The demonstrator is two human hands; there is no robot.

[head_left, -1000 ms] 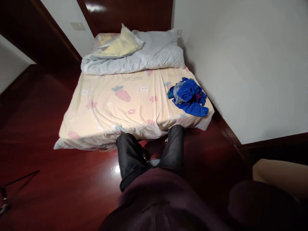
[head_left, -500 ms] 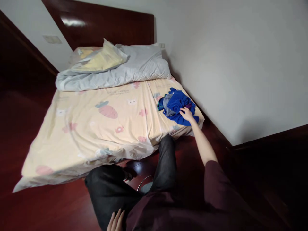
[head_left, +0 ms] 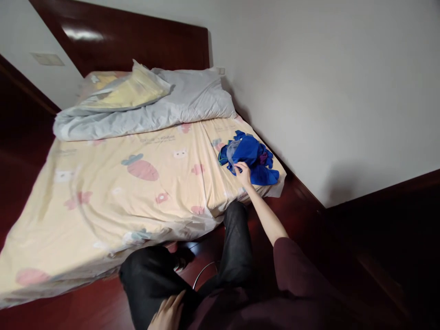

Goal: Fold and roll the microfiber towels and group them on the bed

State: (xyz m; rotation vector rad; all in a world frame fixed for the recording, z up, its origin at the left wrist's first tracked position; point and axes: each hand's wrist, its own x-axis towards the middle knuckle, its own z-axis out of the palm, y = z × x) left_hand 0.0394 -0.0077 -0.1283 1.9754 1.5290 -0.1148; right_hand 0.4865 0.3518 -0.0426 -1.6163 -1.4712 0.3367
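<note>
A crumpled pile of clothes lies on the right side of the bed, near its corner. Most of it is bright blue, with a grey piece on the left and a bit of purple cloth showing on the right. My right hand is at the pile's front left, its fingers pinched on the edge of a blue garment. On my thigh rests my left hand, lying flat with nothing in it.
The bed has a yellow sheet with carrot and rabbit prints. A grey quilt and a yellow pillow lie by the dark wooden headboard. A white wall runs along the right.
My right hand has moved left across the pile, and the blue cloth has shifted with it. My view has turned slightly right. The left hand stays on my thigh.
</note>
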